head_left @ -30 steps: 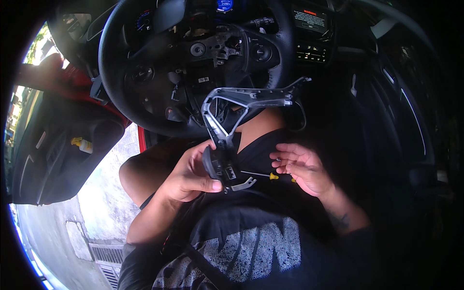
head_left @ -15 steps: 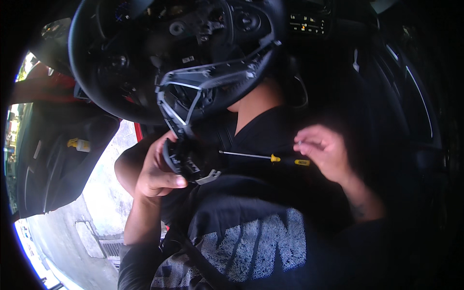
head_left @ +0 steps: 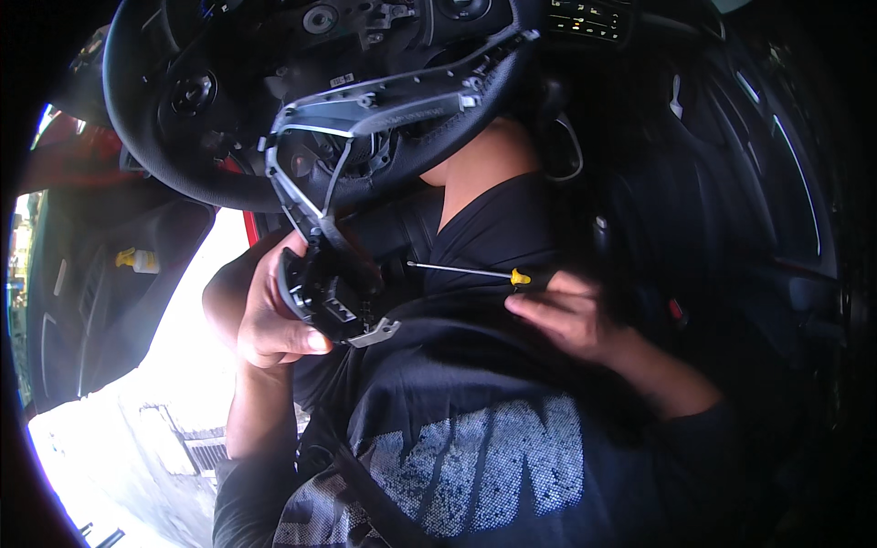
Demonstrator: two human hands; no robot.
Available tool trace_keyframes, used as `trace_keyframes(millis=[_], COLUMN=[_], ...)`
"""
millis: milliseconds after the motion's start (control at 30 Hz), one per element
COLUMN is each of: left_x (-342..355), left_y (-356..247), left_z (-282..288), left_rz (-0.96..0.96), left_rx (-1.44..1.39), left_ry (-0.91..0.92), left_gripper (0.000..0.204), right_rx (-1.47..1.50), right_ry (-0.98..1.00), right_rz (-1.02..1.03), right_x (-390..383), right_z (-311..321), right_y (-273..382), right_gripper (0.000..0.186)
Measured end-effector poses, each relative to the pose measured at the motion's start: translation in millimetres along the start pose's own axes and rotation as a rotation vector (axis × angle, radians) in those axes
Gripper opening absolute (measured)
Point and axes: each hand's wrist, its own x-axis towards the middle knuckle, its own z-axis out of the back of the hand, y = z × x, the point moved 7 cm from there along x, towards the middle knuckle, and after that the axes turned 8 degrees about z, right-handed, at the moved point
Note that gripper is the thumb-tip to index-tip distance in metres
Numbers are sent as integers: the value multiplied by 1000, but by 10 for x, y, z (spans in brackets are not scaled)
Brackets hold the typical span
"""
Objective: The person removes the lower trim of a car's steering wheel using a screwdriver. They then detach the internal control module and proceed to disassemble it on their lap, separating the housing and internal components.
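A trim piece (head_left: pixel 333 297), dark plastic w/ a silver edge, is gripped in the left hand (head_left: pixel 269 315); fingers are wrapped round its left side, thumb pressed along its lower edge. The piece is held just below the steering wheel (head_left: pixel 183 173), its silver frame running up to the wheel's lower spoke area. A screwdriver (head_left: pixel 475 271), thin shaft w/ yellow-and-black handle, is pinched in the right hand (head_left: pixel 571 315); fingers are closed on the handle end, shaft lying roughly level, tip pointed left toward the trim piece but apart from it. Both hands are held in front of the chest, over a black shirt (head_left: pixel 475 438) w/ grey print.

Vs. 1 s ago: the hands were close together then, the screwdriver tip at the trim piece, right-hand fingers spread loosely. Half a sec ago the right hand had been drawn off to the right. Now it is seen lower, fingers closed tighter on the handle, gap to the trim piece kept. The left hand has been shifted leftward and down w/ the piece. The wheel is seen higher and further left in view, so the head appears to have been tilted.

An open car door (head_left: pixel 82 301) is seen at left, bright pavement (head_left: pixel 137 438) beyond it.
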Motion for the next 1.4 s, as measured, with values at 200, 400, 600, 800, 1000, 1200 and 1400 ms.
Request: trace_keyframes(millis=[200, 400, 600, 800, 1000, 1200, 1400], left_x=[17, -55, -48, -46, -32, -17, -46], left_y=[257, 310, 181, 227, 303, 338, 288], left_z=[69, 35, -135, -119, -79, -56, -114], left_rz=[42, 110, 47, 86, 126, 105, 88], left_rx=[46, 46, 154, -43, -91, -95, -103], left_ry=[-23, -5, 38, 30, 89, 112, 119], left_gripper=[88, 83, 68, 64, 63, 65, 59], right_rx=[-120, -182, -239, -134, 45, 87, 172], right_ry=[80, 392, 447, 437, 213, -46, -157], right_rz=[-114, -99, 7, -33, -73, -39, 30], right_x=[260, 585, 594, 631, 819, 1365, 1756], right_z=[103, 22, -126, -125, 72, 742, 919], right_y=[-280, -108, -60, -96, -144, -35, 140], right_gripper=[14, 13, 13, 5, 13, 15, 15])
